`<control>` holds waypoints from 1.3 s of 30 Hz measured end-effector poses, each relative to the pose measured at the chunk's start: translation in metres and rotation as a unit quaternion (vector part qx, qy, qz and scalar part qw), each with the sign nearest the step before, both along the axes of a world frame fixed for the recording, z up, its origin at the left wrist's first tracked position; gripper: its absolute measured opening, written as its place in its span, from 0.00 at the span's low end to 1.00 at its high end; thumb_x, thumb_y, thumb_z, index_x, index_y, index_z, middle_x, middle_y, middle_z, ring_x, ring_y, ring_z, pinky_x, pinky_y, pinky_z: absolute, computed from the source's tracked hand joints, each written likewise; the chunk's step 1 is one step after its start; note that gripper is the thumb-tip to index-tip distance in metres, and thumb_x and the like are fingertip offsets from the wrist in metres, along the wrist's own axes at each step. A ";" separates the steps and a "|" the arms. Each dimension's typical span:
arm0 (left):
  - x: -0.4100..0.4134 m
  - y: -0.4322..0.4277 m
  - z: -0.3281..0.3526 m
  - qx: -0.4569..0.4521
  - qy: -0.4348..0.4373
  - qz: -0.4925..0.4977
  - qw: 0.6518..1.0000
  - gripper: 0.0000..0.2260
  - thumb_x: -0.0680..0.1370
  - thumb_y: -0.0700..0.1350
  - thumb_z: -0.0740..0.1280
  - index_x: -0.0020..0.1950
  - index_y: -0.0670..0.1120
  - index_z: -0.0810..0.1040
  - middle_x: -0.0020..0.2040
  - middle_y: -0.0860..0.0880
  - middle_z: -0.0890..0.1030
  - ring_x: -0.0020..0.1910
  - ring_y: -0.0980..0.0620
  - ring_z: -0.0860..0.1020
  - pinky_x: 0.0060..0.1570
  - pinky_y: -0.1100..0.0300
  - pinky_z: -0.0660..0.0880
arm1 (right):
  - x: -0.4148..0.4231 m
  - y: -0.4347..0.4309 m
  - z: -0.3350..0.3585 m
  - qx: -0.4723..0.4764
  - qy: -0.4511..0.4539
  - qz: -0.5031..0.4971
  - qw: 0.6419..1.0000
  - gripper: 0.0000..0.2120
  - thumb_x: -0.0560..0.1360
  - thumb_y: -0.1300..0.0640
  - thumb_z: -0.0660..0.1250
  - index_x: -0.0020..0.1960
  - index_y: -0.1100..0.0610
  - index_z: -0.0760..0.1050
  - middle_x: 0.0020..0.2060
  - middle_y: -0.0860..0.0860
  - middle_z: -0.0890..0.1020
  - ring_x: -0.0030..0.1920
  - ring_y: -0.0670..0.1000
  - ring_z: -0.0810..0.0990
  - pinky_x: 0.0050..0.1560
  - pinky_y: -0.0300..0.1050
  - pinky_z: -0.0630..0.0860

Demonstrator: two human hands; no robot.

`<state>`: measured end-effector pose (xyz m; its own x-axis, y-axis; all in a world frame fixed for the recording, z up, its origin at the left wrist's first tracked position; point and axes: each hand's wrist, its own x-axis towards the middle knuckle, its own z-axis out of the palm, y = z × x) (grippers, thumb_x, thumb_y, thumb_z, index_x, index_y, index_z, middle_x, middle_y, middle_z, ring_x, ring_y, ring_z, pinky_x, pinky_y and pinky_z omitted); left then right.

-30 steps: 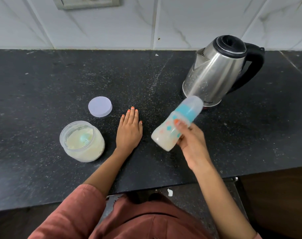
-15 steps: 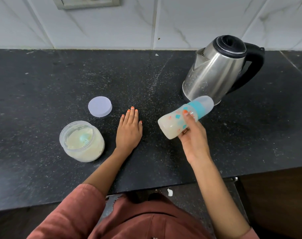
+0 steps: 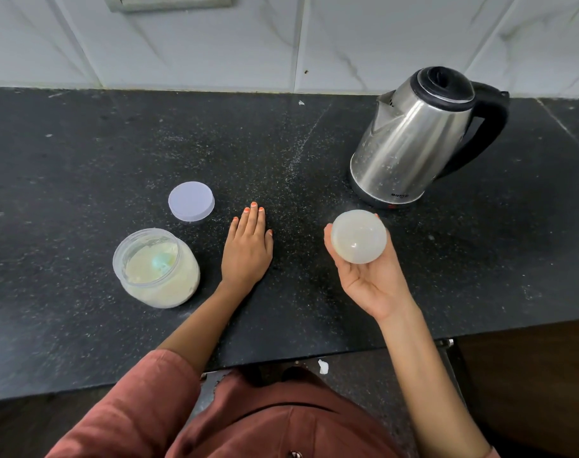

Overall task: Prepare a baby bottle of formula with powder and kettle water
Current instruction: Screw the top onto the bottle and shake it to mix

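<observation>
Black speckled tabletop (image 3: 83, 153) under everything. Right hand (image 3: 369, 276) palm up above it, fingers wrapped round bottle (image 3: 359, 236), its round milky base turned toward the camera. Left hand (image 3: 248, 249) flat on the tabletop, open, holding nothing. Steel kettle (image 3: 413, 143) behind the bottle. Open powder jar (image 3: 157, 267) at left, lid (image 3: 191, 201) lying just behind it.

One small dark brand mark low on the steel kettle (image 3: 413, 140) body, at 2 o'clock, too blurred to read, no other legible text, numbers or signs
</observation>
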<state>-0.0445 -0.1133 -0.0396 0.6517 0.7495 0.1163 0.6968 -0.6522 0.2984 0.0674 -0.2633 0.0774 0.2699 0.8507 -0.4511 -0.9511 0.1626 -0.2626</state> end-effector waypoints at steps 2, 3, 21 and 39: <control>0.000 0.000 0.000 -0.002 0.002 0.000 1.000 0.22 0.82 0.48 0.49 0.75 0.41 0.53 0.76 0.44 0.54 0.75 0.48 0.52 0.72 0.55 0.44 | 0.000 -0.002 0.001 -0.003 0.022 0.004 1.000 0.30 0.49 0.61 0.82 0.48 0.67 0.79 0.45 0.63 0.82 0.43 0.61 0.83 0.37 0.51 0.82; 0.000 0.000 0.000 -0.002 0.003 -0.001 1.000 0.22 0.82 0.48 0.49 0.75 0.41 0.53 0.76 0.44 0.54 0.75 0.48 0.51 0.73 0.55 0.44 | 0.000 -0.003 0.001 -0.011 0.025 0.005 1.000 0.31 0.48 0.61 0.82 0.48 0.67 0.78 0.45 0.63 0.82 0.43 0.62 0.83 0.37 0.52 0.82; -0.001 0.000 0.000 -0.003 0.001 -0.002 1.000 0.22 0.82 0.47 0.50 0.74 0.40 0.55 0.76 0.43 0.55 0.75 0.47 0.53 0.73 0.54 0.46 | 0.004 -0.002 0.018 -0.068 -0.393 -0.139 0.907 0.32 0.51 0.49 0.79 0.53 0.53 0.75 0.44 0.45 0.85 0.49 0.45 0.82 0.47 0.40 0.79; 0.001 0.001 0.000 -0.010 0.008 -0.002 1.000 0.22 0.82 0.48 0.50 0.75 0.41 0.53 0.76 0.44 0.54 0.75 0.48 0.51 0.73 0.54 0.45 | -0.023 -0.002 -0.004 -0.079 -0.431 0.043 0.898 0.23 0.55 0.57 0.74 0.50 0.56 0.77 0.44 0.54 0.84 0.49 0.53 0.81 0.55 0.50 0.78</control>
<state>-0.0437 -0.1123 -0.0398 0.6563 0.7491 0.0908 0.6989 -0.6488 0.3010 0.0442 -0.2658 0.0733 0.5131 0.8287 -0.2236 -0.3905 -0.0066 -0.9206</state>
